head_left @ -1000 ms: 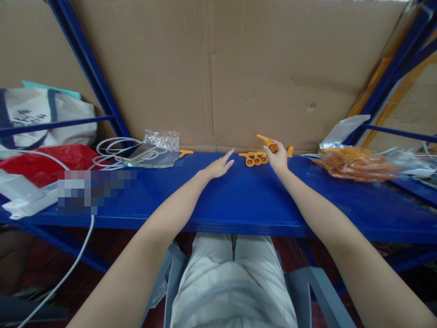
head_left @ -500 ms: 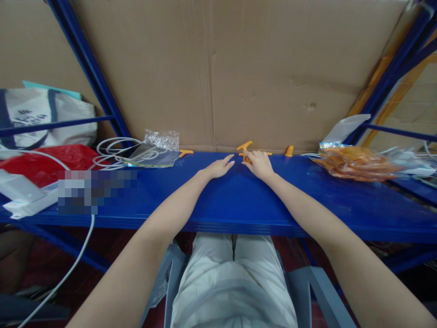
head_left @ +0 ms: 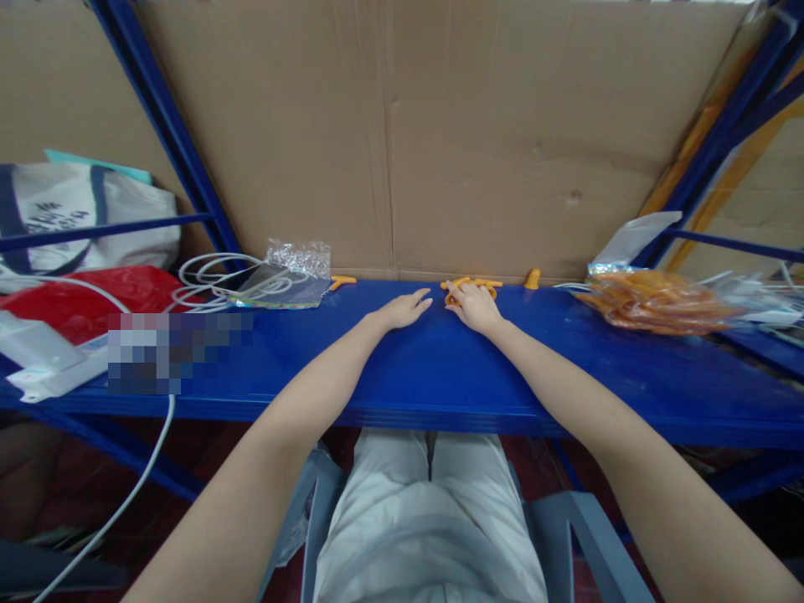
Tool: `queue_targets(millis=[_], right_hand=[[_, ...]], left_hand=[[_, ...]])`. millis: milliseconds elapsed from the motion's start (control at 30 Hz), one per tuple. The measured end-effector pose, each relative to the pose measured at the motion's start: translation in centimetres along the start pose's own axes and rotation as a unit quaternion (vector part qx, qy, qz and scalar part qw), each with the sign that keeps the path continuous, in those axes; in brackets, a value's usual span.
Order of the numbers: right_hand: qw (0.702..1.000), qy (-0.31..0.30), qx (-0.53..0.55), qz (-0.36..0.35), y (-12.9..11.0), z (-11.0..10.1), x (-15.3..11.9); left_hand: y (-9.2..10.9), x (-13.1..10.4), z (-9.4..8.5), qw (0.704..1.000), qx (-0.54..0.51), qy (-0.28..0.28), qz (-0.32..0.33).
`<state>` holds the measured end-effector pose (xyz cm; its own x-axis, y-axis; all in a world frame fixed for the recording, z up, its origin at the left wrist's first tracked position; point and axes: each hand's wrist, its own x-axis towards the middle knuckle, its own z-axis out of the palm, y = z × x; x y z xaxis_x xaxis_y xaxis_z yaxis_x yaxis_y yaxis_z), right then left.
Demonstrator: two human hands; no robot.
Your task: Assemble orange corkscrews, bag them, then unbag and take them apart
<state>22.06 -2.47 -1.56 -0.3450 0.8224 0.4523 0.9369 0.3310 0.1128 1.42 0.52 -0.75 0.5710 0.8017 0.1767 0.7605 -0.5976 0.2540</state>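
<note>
My left hand (head_left: 404,310) rests on the blue table (head_left: 433,377), its thumb and fingers apart, with nothing in it. To its right, my right hand (head_left: 476,306) lies over several orange plastic pieces (head_left: 490,285) near the cardboard wall. Its fingers touch these pieces and partly hide them; whether they grip one cannot be made out. Another orange T-shaped piece (head_left: 342,281) lies to the left, beside a clear bag. A small orange cone-like piece (head_left: 533,279) stands to the right of my right hand.
Clear bag (head_left: 301,289) and coiled white cable (head_left: 201,276) lie left, near a red bag (head_left: 126,293) and white power strip (head_left: 56,360). Bagged orange items (head_left: 659,301) lie right. Cardboard (head_left: 389,142) closes the back between blue posts (head_left: 163,126).
The orange T-shaped piece by my right hand, raised before, is now lower, down among the other pieces under my fingers. My left hand has barely moved.
</note>
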Motion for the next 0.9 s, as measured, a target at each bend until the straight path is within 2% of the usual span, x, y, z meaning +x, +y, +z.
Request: queue_targets(millis=[300,800,900], right_hand=[[1.000,0.017,0.008,0.013,0.13,-0.04,0.03],[1.000,-0.023,0.009,0.009,0.16,-0.17,0.01],[1.000,-0.016,0.010,0.010,0.34,0.07,0.05]], left_hand=[[-0.26,0.09,0.14,1.000,0.006,0.004,0.008],[-0.44,0.13,0.23,1.000,0.007,0.005,0.010],[-0.80,0.29,0.34,1.000,0.008,0.000,0.010]])
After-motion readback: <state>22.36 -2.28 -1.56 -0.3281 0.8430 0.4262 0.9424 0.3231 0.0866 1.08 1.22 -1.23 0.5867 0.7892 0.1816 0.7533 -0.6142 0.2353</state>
